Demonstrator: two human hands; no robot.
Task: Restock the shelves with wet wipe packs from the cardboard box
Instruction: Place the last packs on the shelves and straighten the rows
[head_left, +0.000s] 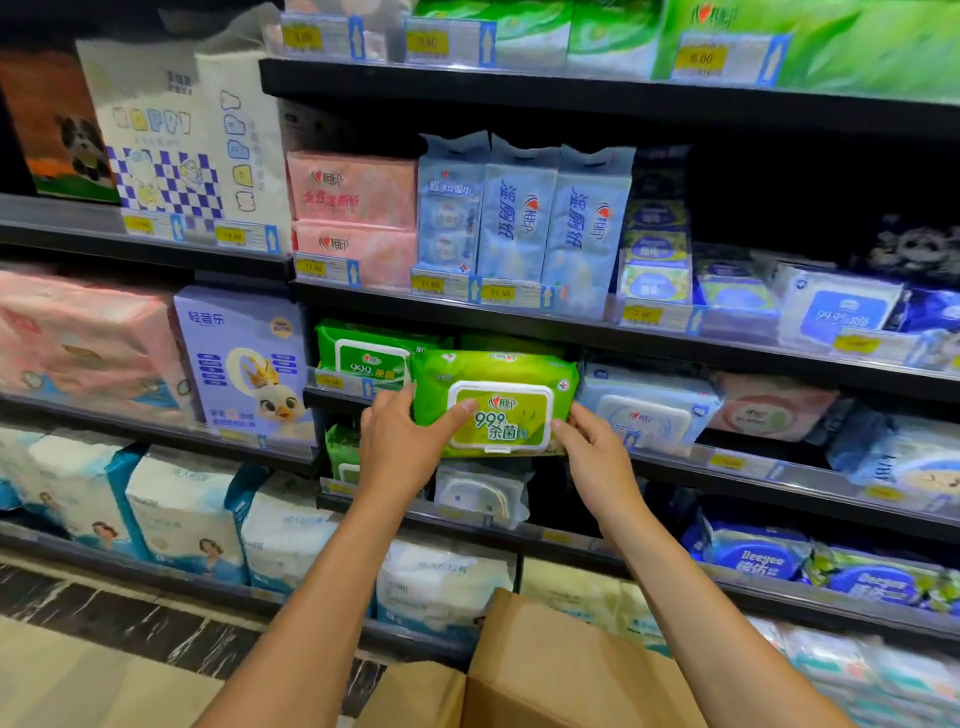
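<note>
Pack: a green wet wipe pack (493, 402) with a white flip lid is held upright at the front edge of the third shelf (675, 460), label outward, so that its face can be read once it is seated
Left hand: the left hand (400, 441) is clamped on the pack's left end; the thumb is laid across the lid's corner and the fingers are hidden behind the pack, so the load is steadied from that side
Right hand: the right hand (592, 449) is pressed to the pack's lower right corner, fingertips together on its edge; whether the rest of the fingers are wrapped behind cannot be told
Slot: a matching green pack (363, 356) is already stood just to the left; the held pack is judged to be lined up beside it, to keep one product in one facing
Neighbour: a pale blue wipe pack (647, 410) is stood just right of the slot
Supply: the cardboard box (545, 670) is kept low and close beneath the arms; its contents are not shown
Stage: placing is judged under way; the pack is not yet released
</note>
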